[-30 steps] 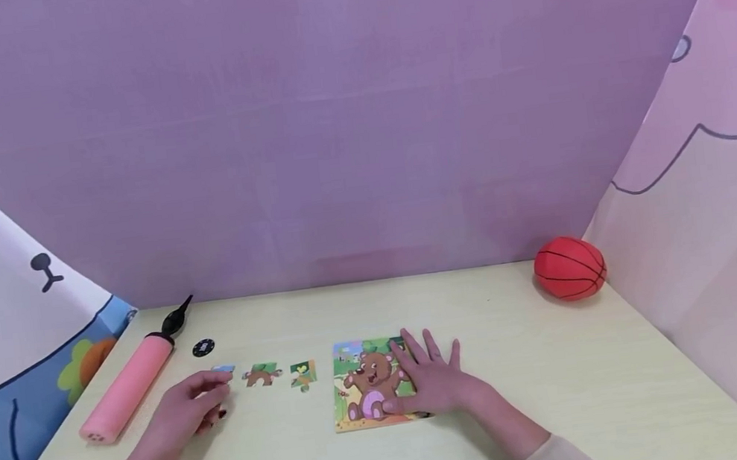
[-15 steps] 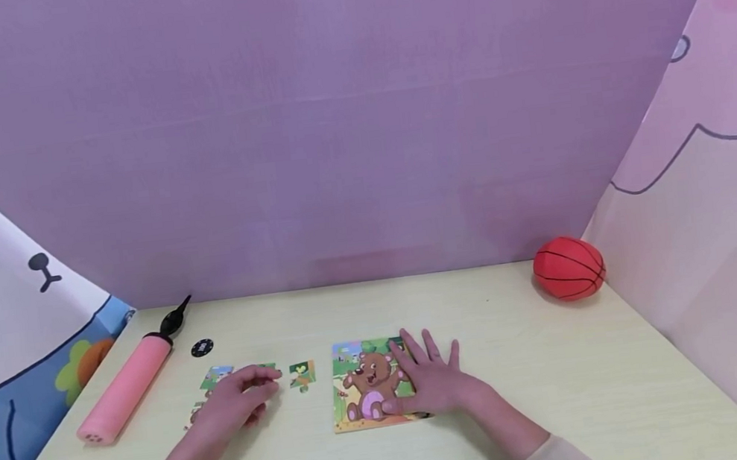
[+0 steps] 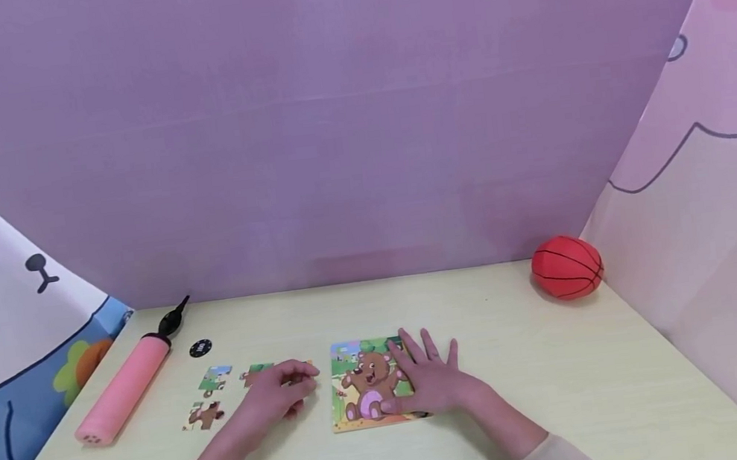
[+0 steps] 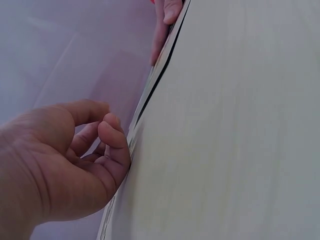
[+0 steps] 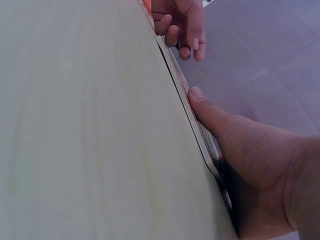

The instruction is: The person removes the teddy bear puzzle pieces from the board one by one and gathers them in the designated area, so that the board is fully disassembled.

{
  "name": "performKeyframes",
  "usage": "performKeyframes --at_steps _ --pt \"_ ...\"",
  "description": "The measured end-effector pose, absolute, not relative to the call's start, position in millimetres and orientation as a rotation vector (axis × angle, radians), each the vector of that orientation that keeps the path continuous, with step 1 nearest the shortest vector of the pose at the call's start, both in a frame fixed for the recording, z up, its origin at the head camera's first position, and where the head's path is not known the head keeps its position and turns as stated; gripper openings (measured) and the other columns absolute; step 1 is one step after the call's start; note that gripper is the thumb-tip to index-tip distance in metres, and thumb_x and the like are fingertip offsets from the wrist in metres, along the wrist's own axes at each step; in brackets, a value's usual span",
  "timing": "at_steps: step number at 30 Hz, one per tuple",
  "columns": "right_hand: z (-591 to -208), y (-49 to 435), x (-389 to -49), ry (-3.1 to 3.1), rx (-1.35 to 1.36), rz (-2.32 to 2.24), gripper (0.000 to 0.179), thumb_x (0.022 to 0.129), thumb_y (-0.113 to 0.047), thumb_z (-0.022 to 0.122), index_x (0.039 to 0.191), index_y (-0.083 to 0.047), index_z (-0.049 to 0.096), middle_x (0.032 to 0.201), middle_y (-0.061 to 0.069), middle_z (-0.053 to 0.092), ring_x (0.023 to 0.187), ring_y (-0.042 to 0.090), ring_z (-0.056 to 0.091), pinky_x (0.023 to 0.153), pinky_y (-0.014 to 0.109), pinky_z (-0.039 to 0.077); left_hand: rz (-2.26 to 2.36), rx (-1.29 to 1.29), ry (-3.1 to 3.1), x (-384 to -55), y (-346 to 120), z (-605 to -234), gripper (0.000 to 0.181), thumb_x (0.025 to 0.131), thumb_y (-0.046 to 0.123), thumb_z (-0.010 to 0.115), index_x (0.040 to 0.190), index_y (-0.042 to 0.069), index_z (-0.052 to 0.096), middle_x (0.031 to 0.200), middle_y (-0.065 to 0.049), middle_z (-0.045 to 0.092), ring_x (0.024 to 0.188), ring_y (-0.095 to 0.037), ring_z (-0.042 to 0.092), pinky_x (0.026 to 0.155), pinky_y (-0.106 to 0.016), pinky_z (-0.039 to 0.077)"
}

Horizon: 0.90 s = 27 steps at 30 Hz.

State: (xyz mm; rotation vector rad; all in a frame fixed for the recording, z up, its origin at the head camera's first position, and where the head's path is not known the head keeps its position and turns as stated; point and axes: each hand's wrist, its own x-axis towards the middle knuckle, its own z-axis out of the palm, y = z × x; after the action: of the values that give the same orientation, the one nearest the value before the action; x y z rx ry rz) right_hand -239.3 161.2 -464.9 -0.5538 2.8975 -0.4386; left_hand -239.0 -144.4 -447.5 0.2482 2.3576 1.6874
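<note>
My right hand [image 3: 431,377] rests flat with fingers spread on the right part of a bear puzzle [image 3: 368,402], covering that side of the picture. In the right wrist view its thumb [image 5: 212,112] lies along the puzzle's upper face. Over the loose puzzle pieces hovers my left hand [image 3: 278,397], fingers loosely curled; the left wrist view shows nothing between thumb and index finger. A green-and-brown puzzle piece [image 3: 255,371] and another at the fingertips are partly hidden by it. Further left lie a blue-green puzzle piece [image 3: 216,377] and a brown puzzle piece [image 3: 204,415].
A pink hand pump [image 3: 125,390] with a black nozzle lies at the left of the pale table [image 3: 595,401]. Beside it is a black round chip [image 3: 201,348]. At the back right sits a red basketball-patterned ball [image 3: 567,267]. A purple cloth [image 3: 360,148] hangs behind.
My left hand has moved right, from the leftmost pieces across to the one nearest the puzzle, uncovering two pieces on the left. My right hand has stayed on the puzzle.
</note>
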Motion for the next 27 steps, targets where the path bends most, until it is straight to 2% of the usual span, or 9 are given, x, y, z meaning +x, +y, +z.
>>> performKeyframes --at_steps 10,17,27 --pt "-447.8 156.6 -230.4 2.897 -0.543 -0.415 0.108 0.083 -0.082 0.053 0.163 -0.017 0.019 0.169 0.011 0.002 0.151 0.047 -0.003 0.105 0.081 -0.004 1.687 0.334 2.288 -241.2 -117.1 -449.7 0.024 0.094 0.01 0.069 0.115 -0.001 0.066 0.092 -0.011 0.063 0.068 -0.019 0.058 0.057 -0.026 0.051" --pt "-449.7 157.3 -230.8 2.896 -0.547 -0.409 0.108 0.084 -0.082 0.052 0.163 -0.017 0.018 0.169 0.011 0.002 0.15 0.047 -0.004 0.104 0.081 -0.005 1.65 0.439 2.258 -241.0 -98.0 -449.8 0.022 0.094 0.008 0.068 0.114 -0.001 0.066 0.09 -0.01 0.063 0.068 -0.016 0.057 0.058 -0.027 0.052" --pt "-450.9 156.9 -232.8 2.898 -0.553 -0.399 0.108 0.084 -0.083 0.051 0.163 -0.018 0.018 0.169 0.011 0.001 0.151 0.046 -0.003 0.104 0.081 -0.004 1.646 0.477 2.292 -242.1 -82.4 -449.6 0.025 0.092 0.009 0.072 0.114 -0.001 0.066 0.083 -0.009 0.064 0.06 -0.015 0.06 0.053 -0.028 0.055"
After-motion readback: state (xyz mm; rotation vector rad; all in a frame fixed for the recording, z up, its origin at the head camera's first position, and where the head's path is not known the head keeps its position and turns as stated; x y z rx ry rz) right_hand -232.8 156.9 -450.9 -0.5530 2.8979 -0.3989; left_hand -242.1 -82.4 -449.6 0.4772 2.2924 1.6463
